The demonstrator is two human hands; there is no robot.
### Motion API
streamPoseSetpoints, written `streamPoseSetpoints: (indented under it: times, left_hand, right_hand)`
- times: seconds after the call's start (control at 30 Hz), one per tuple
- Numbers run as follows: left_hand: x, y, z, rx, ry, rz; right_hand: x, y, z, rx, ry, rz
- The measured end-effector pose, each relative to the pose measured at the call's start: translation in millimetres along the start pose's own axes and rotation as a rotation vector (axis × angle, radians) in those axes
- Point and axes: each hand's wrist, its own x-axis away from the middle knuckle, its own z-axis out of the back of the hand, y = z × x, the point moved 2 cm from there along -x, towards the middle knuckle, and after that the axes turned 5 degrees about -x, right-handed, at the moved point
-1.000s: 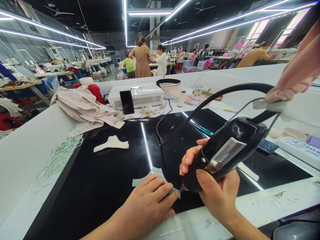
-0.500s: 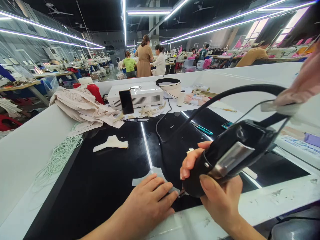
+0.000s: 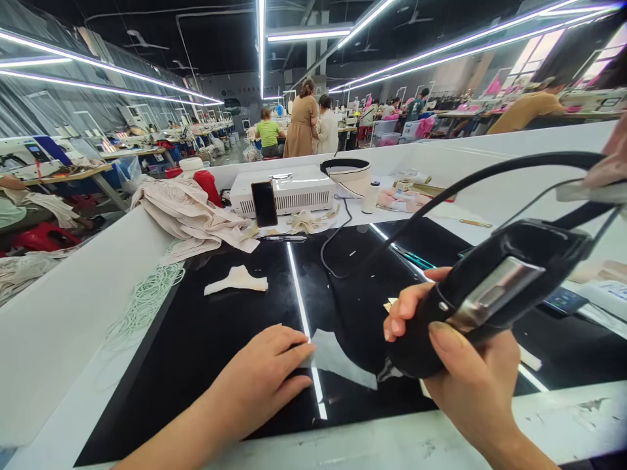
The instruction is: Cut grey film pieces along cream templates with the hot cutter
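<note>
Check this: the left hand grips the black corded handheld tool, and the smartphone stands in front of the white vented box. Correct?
Wrong hand: the head view shows the right hand gripping the black corded handheld tool. The smartphone does stand in front of the white vented box.

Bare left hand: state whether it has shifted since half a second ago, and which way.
Yes: the bare left hand has moved leftward, closer to the flat cream-coloured cut piece lying on the glossy black board.

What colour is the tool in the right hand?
Head view: the tool is black with a silver plate.
</note>
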Motion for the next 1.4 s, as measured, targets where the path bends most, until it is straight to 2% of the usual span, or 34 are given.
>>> streamPoseSetpoints:
  times: [0.1, 0.23, 0.47, 0.63, 0.77, 0.87, 1.4]
  left_hand:
    - [13.1, -15.0, 1.2, 0.048, -0.002, 0.134]
    - [19.2, -24.5, -5.3, 0.124, 0.032, 0.226]
    - [16.1, -26.3, -14.4, 0.257, 0.116, 0.269]
    - [19.1, -21.4, -11.1, 0.455, 0.162, 0.340]
    - [20.1, -14.9, -4.0, 0.651, 0.272, 0.473]
    - [19.3, -11.6, -3.3, 0.708, 0.303, 0.524]
    - [17.9, -11.6, -5.9, 0.693, 0.301, 0.496]
  right_hand:
    - [0.2, 2.8, -7.1, -0.031, -0.012, -0.002]
    - [5.6, 14.2, -26.7, -0.118, -0.079, -0.049]
    - [7.4, 34.2, -69.8, -0.213, -0.125, -0.069]
    - [10.6, 40.8, -89.8, -0.268, -0.160, -0.074]
    - [15.1, 39.6, -93.6, -0.268, -0.156, -0.069]
    - [16.4, 39.5, -93.2, -0.266, -0.165, -0.061]
    - [21.8, 36.2, -91.9, -0.297, -0.202, -0.089]
